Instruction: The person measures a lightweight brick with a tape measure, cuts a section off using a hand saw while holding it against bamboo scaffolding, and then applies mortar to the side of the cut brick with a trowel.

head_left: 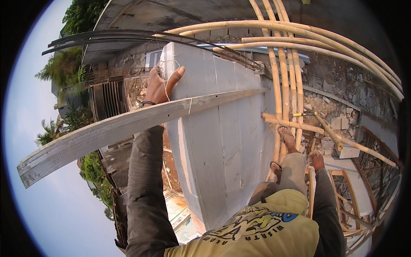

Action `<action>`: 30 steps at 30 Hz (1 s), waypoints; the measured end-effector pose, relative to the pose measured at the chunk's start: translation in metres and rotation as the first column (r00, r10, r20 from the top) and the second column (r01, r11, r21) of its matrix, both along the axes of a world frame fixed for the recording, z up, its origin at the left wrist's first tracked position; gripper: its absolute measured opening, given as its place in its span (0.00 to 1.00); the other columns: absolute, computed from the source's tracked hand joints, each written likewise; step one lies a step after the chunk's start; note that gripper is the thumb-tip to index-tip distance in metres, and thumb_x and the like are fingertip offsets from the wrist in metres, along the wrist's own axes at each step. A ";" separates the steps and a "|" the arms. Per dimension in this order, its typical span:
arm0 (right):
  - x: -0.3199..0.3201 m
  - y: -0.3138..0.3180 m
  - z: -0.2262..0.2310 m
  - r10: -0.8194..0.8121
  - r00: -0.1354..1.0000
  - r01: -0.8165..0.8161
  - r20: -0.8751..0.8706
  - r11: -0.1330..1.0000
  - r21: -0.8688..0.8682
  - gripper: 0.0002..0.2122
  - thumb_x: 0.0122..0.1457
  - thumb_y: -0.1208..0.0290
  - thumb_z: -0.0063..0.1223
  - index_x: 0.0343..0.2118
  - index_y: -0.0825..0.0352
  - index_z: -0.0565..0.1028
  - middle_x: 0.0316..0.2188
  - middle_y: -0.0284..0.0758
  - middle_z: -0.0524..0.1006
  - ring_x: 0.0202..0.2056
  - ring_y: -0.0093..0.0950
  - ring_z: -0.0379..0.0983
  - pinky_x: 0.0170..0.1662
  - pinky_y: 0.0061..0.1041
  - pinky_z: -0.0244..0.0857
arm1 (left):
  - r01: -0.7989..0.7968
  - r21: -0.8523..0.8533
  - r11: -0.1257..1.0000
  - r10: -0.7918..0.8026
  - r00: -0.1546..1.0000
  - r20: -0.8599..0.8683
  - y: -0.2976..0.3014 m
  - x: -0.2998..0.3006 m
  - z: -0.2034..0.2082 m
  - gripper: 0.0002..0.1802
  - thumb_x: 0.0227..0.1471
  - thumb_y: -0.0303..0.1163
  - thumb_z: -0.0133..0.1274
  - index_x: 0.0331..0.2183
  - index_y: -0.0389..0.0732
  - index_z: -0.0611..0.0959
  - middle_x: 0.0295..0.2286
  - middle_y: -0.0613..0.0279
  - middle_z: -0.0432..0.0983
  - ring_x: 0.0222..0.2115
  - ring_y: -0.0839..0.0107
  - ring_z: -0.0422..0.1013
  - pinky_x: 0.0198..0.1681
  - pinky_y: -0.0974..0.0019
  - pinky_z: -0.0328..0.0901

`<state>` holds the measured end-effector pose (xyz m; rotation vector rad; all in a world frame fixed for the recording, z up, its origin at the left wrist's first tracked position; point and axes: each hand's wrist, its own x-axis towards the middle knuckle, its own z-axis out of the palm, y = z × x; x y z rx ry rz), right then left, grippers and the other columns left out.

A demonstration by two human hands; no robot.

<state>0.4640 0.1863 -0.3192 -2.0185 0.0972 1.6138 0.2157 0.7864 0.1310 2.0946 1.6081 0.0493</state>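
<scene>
My left hand [163, 85] is raised at the upper end of a grey block wall [231, 141]. Thin pale string [189, 106] loops about its fingers and runs round a long weathered wooden plank [107, 130]. The fingers are curled, the thumb sticks out, and the fingertips are partly hidden. The plank slants across the wall's face, below this hand and in front of my left wrist; its near end juts out to the left over open air. My right hand [317, 160] hangs low on the right with its fingers curled; whatever is in it cannot be made out.
My sandalled feet [287, 138] rest on bamboo poles [284, 85] beside the wall. More bamboo crosses above. Dark metal bars [107, 37] project at the upper left. A yellow-and-black hammer-like tool [305, 114] lies across the poles. Rubble [340, 123] and a wooden frame [344, 192] lie below right.
</scene>
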 end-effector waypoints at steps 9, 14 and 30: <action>0.009 0.012 0.018 -0.048 0.998 0.050 -0.038 0.997 0.056 0.07 0.65 0.68 0.47 0.41 0.62 0.75 0.31 0.33 0.80 0.27 0.26 0.78 0.25 0.26 0.74 | 0.071 0.069 0.995 -0.070 0.997 -0.007 0.003 -0.010 -0.023 0.55 0.42 0.53 0.70 0.53 0.19 0.60 0.44 0.30 0.71 0.44 0.50 0.76 0.44 0.59 0.73; 0.009 0.015 0.024 -0.046 0.999 0.048 -0.025 0.997 0.064 0.08 0.64 0.72 0.49 0.43 0.65 0.76 0.29 0.33 0.79 0.25 0.25 0.76 0.24 0.27 0.73 | -0.012 0.143 0.990 0.010 1.000 0.013 0.000 -0.020 -0.017 0.48 0.37 0.46 0.74 0.47 0.21 0.67 0.42 0.34 0.74 0.42 0.48 0.76 0.44 0.57 0.73; 0.028 -0.023 0.047 -0.075 0.995 0.072 0.062 0.997 0.038 0.10 0.63 0.69 0.49 0.43 0.67 0.75 0.28 0.34 0.78 0.24 0.26 0.76 0.23 0.28 0.75 | 0.025 0.234 0.972 -0.044 0.996 0.074 0.031 -0.062 0.013 0.57 0.31 0.43 0.74 0.59 0.28 0.66 0.50 0.40 0.74 0.51 0.52 0.72 0.55 0.59 0.65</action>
